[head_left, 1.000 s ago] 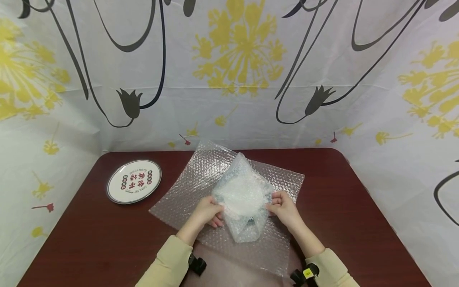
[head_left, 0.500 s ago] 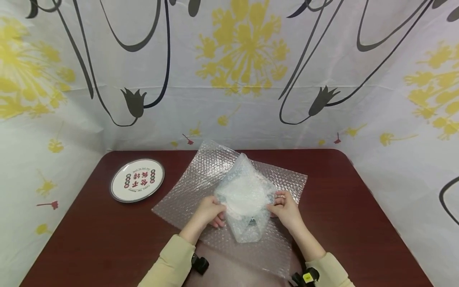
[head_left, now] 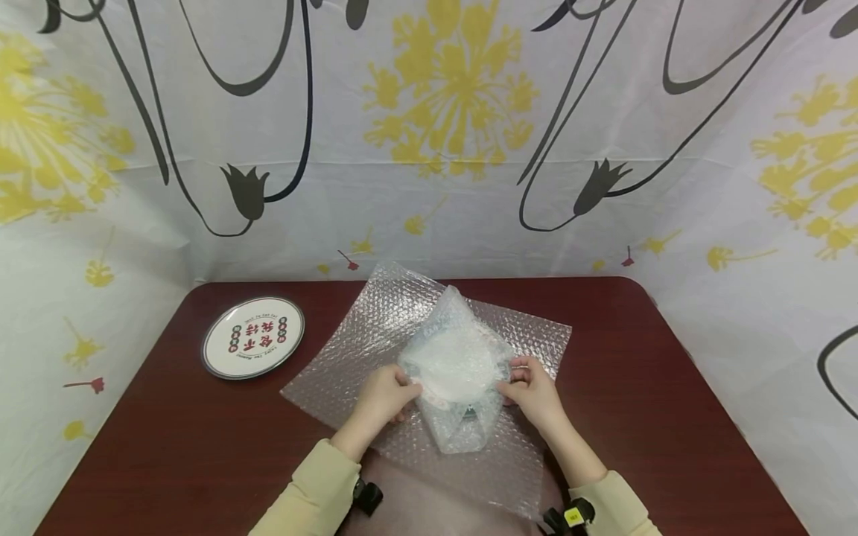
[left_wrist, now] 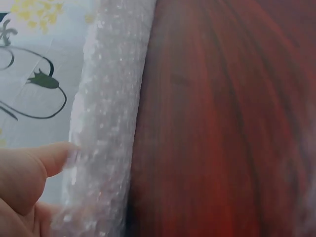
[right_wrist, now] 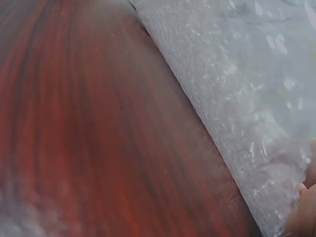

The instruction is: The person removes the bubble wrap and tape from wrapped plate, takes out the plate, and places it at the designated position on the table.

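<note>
A bubble-wrapped plate (head_left: pixel 461 365) lies in the middle of the table; its round white shape shows dimly through the folded wrap. My left hand (head_left: pixel 378 394) grips its left edge, thumb on top and the other fingers mostly hidden beneath. On the opposite edge, my right hand (head_left: pixel 532 391) holds with the thumb in front and fingers curled behind. Under the bundle spreads a flat sheet of bubble wrap (head_left: pixel 348 365). The left wrist view has the thumb (left_wrist: pixel 57 157) against the wrap's edge. Only a bit of the fingers (right_wrist: pixel 303 212) shows in the right wrist view.
A white plate (head_left: pixel 252 339) with a dark rim and red lettering sits at the table's back left. The dark red table (head_left: pixel 643 417) extends to both sides. Behind it hangs a patterned cloth (head_left: pixel 429 216), which also runs along the left and right.
The left hand's fingers, earlier partly showing below the thumb, are now tucked under the bundle. The right hand keeps its hold, and the wrapped plate stays in place. The head view shifts slightly.
</note>
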A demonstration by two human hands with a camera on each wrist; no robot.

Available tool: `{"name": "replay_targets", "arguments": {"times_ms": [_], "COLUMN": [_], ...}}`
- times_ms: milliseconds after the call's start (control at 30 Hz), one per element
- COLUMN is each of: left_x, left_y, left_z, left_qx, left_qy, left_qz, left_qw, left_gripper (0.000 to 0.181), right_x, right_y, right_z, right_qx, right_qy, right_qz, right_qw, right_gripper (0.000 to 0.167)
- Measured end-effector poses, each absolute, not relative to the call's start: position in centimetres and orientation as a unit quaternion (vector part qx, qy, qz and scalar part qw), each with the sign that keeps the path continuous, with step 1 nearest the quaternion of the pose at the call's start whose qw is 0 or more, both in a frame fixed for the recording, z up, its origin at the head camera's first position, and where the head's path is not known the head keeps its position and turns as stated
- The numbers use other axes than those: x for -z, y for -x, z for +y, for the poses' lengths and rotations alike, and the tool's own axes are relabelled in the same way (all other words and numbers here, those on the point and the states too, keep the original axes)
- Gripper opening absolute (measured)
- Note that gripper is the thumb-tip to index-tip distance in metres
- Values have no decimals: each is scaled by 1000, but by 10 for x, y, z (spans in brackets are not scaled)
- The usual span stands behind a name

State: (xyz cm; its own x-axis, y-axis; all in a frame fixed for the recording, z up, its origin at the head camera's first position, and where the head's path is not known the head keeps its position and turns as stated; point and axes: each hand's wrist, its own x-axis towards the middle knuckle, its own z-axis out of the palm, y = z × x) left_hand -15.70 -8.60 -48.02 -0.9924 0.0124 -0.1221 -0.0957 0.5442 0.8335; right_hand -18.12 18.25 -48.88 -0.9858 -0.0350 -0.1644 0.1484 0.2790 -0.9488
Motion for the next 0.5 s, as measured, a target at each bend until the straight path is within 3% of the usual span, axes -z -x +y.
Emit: {"name": "replay_targets", "arguments": {"times_ms": [167, 500], "left_x": [473, 459], "left_y": [156, 154], "left_z": [-88, -87], "left_qx": [-371, -310], "left_qy": [-1, -10], "left_qz": [928, 950], "left_qw": [0, -28], "left_gripper": [19, 16], "right_x": [468, 464], "right_y": [172, 169], "right_z": [177, 175], "right_qx": [598, 611], "right_qy": [-23, -20], "right_qz": [798, 788], "right_qw": [74, 67], "right_gripper": [44, 43]}}
